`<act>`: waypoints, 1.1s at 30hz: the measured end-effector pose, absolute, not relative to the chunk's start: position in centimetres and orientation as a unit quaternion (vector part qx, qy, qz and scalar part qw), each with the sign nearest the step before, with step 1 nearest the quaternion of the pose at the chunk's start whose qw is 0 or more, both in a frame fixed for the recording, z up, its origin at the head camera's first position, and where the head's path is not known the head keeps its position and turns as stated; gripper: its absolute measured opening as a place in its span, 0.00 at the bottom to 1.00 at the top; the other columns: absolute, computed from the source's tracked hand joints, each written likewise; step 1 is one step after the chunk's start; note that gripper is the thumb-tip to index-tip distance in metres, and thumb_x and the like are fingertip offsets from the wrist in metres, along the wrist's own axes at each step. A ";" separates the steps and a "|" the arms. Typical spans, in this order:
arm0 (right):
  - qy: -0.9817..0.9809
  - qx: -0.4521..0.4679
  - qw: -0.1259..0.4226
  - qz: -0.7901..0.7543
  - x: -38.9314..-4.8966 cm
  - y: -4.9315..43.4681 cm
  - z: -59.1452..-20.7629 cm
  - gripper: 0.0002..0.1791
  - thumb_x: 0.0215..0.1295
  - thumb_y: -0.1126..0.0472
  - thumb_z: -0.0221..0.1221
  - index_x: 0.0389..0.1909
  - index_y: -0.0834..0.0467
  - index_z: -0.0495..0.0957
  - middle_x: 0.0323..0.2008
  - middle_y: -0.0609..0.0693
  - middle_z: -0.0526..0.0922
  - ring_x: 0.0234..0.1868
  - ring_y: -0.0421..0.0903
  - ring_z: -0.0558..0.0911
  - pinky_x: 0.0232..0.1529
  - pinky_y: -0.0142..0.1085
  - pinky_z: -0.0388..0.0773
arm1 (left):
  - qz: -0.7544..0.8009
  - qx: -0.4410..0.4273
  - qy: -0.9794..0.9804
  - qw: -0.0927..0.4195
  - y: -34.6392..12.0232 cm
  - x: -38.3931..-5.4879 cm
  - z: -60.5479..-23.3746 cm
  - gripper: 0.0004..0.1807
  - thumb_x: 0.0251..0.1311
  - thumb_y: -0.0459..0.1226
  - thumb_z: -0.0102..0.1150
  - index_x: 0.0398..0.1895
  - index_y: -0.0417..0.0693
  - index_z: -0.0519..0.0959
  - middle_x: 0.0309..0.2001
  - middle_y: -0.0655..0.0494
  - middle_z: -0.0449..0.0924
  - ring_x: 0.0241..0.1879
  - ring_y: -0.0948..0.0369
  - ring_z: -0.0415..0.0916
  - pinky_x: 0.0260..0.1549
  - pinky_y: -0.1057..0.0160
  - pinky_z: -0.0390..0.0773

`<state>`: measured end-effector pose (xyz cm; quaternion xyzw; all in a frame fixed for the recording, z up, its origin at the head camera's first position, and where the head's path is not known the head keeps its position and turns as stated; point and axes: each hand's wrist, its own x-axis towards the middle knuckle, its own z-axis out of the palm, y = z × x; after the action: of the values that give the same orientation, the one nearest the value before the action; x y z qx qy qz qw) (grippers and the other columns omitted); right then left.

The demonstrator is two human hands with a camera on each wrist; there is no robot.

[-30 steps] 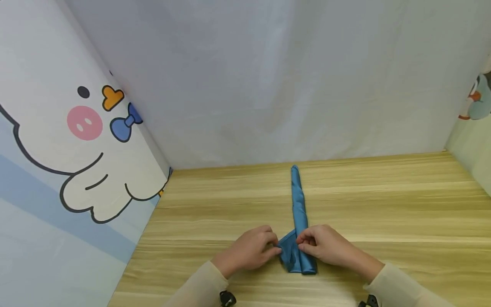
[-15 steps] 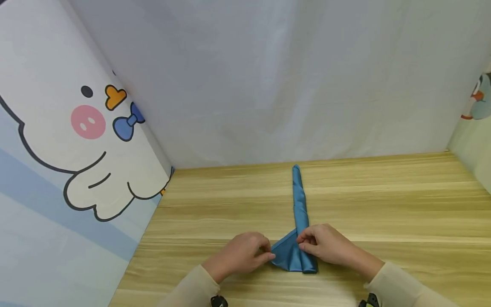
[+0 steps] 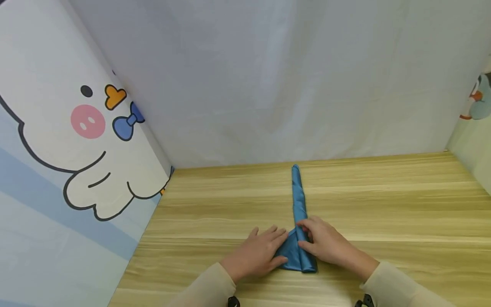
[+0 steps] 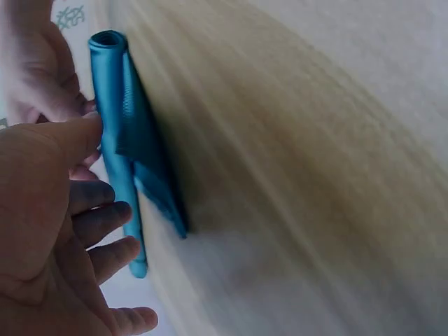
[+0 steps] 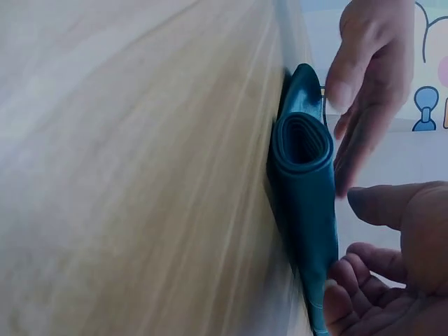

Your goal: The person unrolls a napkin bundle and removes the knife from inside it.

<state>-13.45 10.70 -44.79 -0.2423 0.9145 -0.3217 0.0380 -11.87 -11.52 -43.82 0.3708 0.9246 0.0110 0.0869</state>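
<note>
From the head view, I have the blue cloth roll (image 3: 300, 200) lying lengthwise on the wooden table (image 3: 215, 204), its narrow end reaching well beyond both hands; the left hand (image 3: 261, 251) is ungripped, fingers extended over the unrolled flap (image 3: 289, 258) just left of the roll; the right hand (image 3: 330, 243) sits against the roll's right side, thumb and forefinger parted and loosely bent, clasping nothing that I can see.

From the left wrist view, I get the left hand's spread fingers over the roll, thumb beside it, though I cannot tell whether they press the cloth; the right hand is behind the roll.

From the right wrist view, the coiled hollow end faces me, left of the right hand; that hand's curved fingertips meet the roll, its thumb held apart.
</note>
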 end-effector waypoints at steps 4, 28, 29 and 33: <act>0.924 -0.218 0.042 -0.311 -13.5 10.3 -44.8 0.25 0.52 0.55 0.67 0.52 0.59 0.75 0.32 0.44 0.70 0.30 0.38 0.69 0.28 0.32 0.68 | -0.011 0.372 0.922 0.105 -11.2 -12.1 -44.7 0.37 0.63 0.62 0.33 0.71 0.56 0.51 0.70 0.63 0.47 0.68 0.58 0.45 0.54 0.38 0.57; 0.923 -0.237 0.043 -0.300 -14.2 7.0 -45.9 0.25 0.54 0.54 0.65 0.53 0.58 0.75 0.36 0.45 0.69 0.31 0.38 0.68 0.30 0.33 0.68 | -0.038 0.353 0.929 0.109 -15.3 -11.6 -44.9 0.34 0.64 0.59 0.40 0.70 0.57 0.54 0.70 0.64 0.48 0.69 0.57 0.40 0.52 0.34 0.55; 0.923 -0.239 0.045 -0.300 -14.2 6.7 -45.9 0.25 0.55 0.53 0.65 0.53 0.58 0.75 0.37 0.46 0.69 0.31 0.38 0.68 0.31 0.33 0.69 | -0.039 0.349 0.930 0.110 -15.6 -11.5 -44.9 0.34 0.64 0.59 0.40 0.70 0.57 0.54 0.70 0.64 0.48 0.69 0.57 0.40 0.52 0.34 0.55; 0.922 -0.254 0.049 -0.289 -14.3 5.5 -45.7 0.26 0.56 0.52 0.63 0.54 0.59 0.74 0.40 0.47 0.70 0.36 0.40 0.71 0.37 0.36 0.71 | -0.042 0.338 0.933 0.113 -16.6 -11.3 -44.9 0.35 0.63 0.60 0.39 0.70 0.58 0.53 0.70 0.64 0.47 0.69 0.57 0.40 0.52 0.34 0.55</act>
<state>-14.29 5.49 -45.72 -0.2536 0.9218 -0.2890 0.0491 -11.34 -16.64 -44.92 0.3384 0.9333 -0.0417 0.1131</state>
